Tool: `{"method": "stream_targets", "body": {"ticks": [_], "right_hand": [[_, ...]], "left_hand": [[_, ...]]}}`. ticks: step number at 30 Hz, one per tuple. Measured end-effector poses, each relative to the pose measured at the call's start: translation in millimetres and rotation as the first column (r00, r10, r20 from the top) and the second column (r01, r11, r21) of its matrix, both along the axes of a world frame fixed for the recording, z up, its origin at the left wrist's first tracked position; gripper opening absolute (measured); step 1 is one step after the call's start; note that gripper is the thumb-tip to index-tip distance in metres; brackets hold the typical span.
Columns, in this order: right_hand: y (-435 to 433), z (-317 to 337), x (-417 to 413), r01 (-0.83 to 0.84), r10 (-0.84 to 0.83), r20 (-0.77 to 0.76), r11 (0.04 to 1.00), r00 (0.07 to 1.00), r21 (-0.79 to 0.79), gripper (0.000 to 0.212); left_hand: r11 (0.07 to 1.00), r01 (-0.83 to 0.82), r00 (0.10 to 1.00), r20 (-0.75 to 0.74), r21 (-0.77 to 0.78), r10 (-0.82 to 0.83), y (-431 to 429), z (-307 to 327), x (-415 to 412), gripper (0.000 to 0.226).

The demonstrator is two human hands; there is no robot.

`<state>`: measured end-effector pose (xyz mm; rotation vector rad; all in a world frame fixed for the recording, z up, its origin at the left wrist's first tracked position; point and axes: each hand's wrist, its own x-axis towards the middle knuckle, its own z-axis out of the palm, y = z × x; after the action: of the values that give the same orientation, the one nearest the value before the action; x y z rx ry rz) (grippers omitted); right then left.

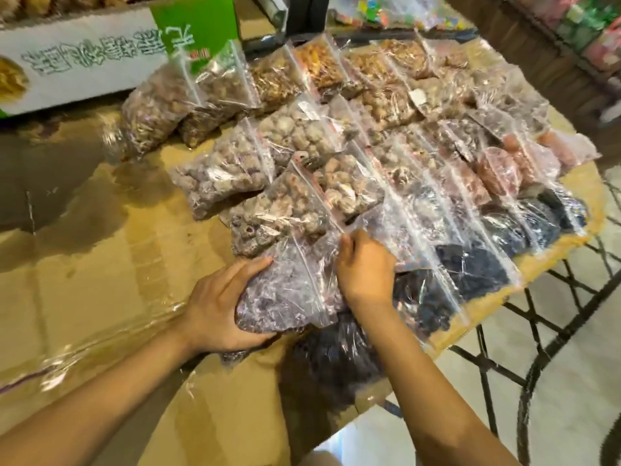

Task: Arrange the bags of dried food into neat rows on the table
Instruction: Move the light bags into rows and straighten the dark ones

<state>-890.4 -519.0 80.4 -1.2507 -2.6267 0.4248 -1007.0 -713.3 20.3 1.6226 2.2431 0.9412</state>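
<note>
Several clear zip bags of dried food lie in slanted rows across the cardboard-covered table (100,264). A bag of purplish-brown pieces (292,290) sits at the near end of the rows. My left hand (221,307) grips its left and lower side, thumb under the bottom edge. My right hand (364,267) pinches the bag's top right corner near the zip strip. Under it lies a bag of black dried fruit (336,358). More black bags (470,267) run to the right, and lighter brown bags (228,169) fill the rows behind.
A white and green printed carton (87,62) stands at the back left. Colourful packets (386,11) lie beyond the rows. The table's right edge (524,284) drops to a black metal lattice frame (554,348) and tiled floor. Shelves of goods stand at the far right.
</note>
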Motion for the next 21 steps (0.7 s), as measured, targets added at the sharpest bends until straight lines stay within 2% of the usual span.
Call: {"method": "stream_targets", "body": {"ticks": [3, 7, 11, 13, 15, 17, 19, 21], "right_hand": [[12.3, 3.3, -1.4, -0.093, 0.096, 0.040, 0.993, 0.995, -0.067, 0.020], [25.4, 0.5, 3.5, -0.199, 0.200, -0.001, 0.973, 0.980, -0.117, 0.025], [30.0, 2.1, 5.1, -0.290, 0.290, -0.022, 0.947, 0.957, -0.138, 0.024], [34.0, 8.7, 5.1, -0.309, 0.302, -0.068, 0.930, 0.951, -0.198, 0.023], [37.0, 17.9, 10.0, -0.341, 0.314, -0.145, 0.912, 0.938, -0.229, 0.026], [39.3, 24.6, 18.4, -0.371, 0.315, -0.240, 0.897, 0.918, -0.241, 0.033], [44.2, 22.5, 27.4, -0.400, 0.346, -0.248, 0.889, 0.905, -0.224, 0.031], [50.2, 16.8, 33.1, -0.432, 0.404, -0.169, 0.879, 0.899, -0.201, 0.024]], "left_hand": [[0.994, 0.008, 1.000, -0.009, -0.106, -0.009, -0.7, 4.6, -1.6, 0.115], [0.923, -0.081, 0.997, -0.048, -0.376, 0.068, 3.7, 20.1, 8.7, 0.141], [0.833, -0.190, 0.982, -0.088, -0.520, 0.169, 23.7, 29.9, 34.3, 0.143], [0.888, -0.206, 0.975, -0.005, -0.411, 0.224, 23.4, 27.0, 36.3, 0.132], [0.952, -0.245, 0.945, 0.173, -0.186, 0.277, 15.6, 25.7, 35.1, 0.113], [0.948, -0.316, 0.913, 0.258, -0.044, 0.316, 12.1, 29.0, 36.5, 0.102], [0.952, -0.299, 0.918, 0.254, -0.067, 0.306, 20.1, 35.1, 41.5, 0.102], [0.960, -0.215, 0.951, 0.186, -0.180, 0.247, 35.0, 37.7, 46.8, 0.107]]}}
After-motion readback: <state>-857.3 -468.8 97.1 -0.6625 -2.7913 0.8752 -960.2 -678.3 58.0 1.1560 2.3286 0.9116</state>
